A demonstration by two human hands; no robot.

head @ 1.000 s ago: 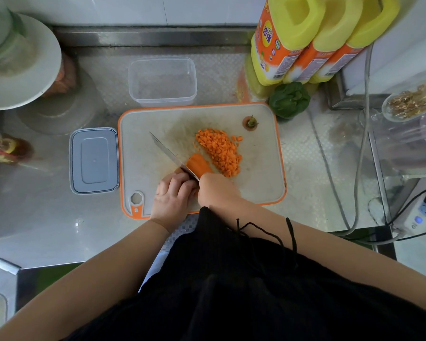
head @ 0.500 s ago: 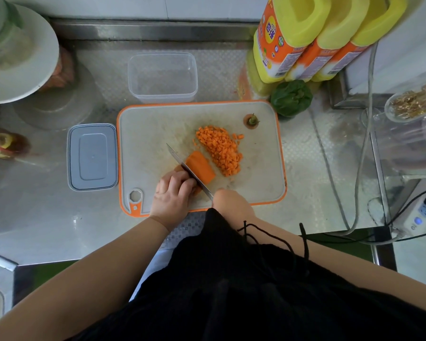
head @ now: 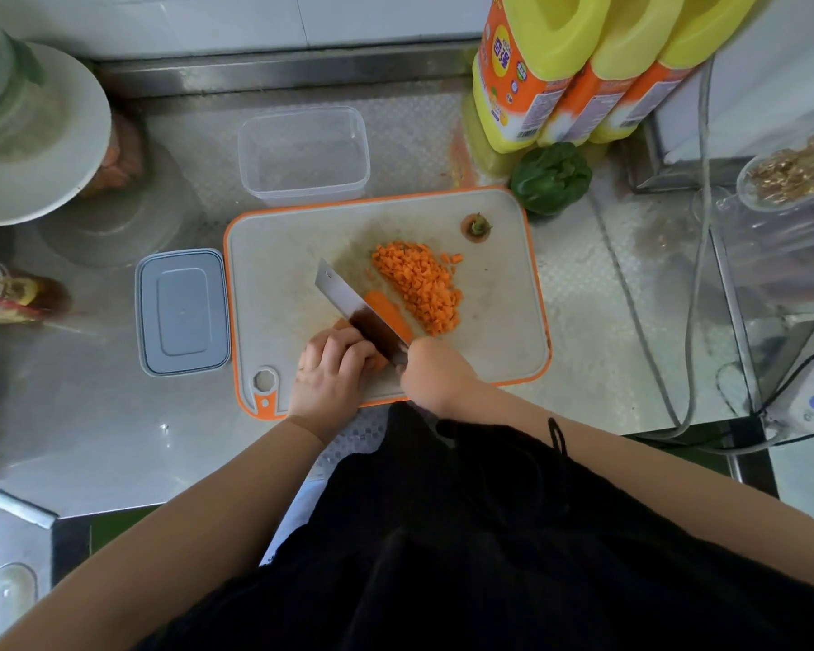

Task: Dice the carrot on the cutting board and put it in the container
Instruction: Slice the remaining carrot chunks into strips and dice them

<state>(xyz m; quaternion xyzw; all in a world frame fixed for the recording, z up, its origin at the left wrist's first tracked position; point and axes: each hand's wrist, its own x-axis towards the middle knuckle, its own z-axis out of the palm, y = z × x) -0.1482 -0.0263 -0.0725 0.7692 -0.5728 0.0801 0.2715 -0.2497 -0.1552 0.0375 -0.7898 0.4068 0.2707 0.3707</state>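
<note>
Steel counter under orange-rimmed cutting board

The yellow jugs carry orange labels, but their print is too small to read.

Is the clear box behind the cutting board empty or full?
Empty. The clear box shows only its bare bottom; the diced carrot lies on the board.

This is a working kitchen: a stainless steel counter against white tiles holds a cutting board, three big yellow oil jugs, a green pepper, a sauce bottle and a plastic container.
</note>
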